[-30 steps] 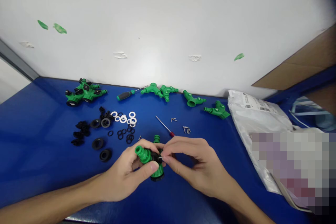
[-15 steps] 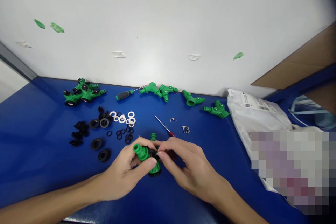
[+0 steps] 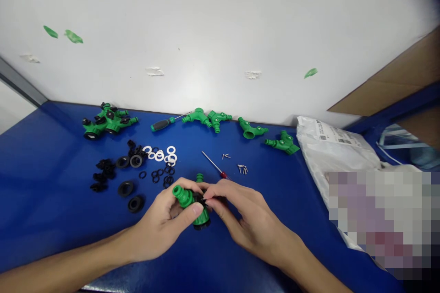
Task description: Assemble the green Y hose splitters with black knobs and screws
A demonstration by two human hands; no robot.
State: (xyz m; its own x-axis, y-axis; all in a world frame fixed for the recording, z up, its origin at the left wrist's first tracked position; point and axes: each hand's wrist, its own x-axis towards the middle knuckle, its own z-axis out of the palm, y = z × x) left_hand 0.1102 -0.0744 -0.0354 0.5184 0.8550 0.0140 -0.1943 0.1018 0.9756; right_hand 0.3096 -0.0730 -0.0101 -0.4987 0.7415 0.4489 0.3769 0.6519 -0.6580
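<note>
The left hand (image 3: 160, 222) curls its fingers around a green hose splitter (image 3: 187, 198); the right hand (image 3: 254, 222) pinches its black centre (image 3: 200, 198); loose white washers (image 3: 159, 156) remain upper left.

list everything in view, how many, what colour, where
connector heap: one heap, green and black, back left of table
loose connectors: 4, green, along back edge
screwdriver: 1, black and green handle, back edge
thin screwdriver: 1, red handle, mid table
small screws: two small groups, metal, right of thin screwdriver
washers: about ten, white, centre left
O-rings: many, black, by washers
rubber collars: 4, dark, left
small fittings: several, black, far left
plastic bag: 1, white with label, right
blurred patch: 1, contents unreadable, lower right
cardboard: 1, brown, top right
wall: 1, white, behind table
table: 1, blue, under everything
green hose connector: 1, green and black, in left hand
left hand: 1, gripping green hose connector
right hand: 1, fingertips at connector's dark centre
</note>
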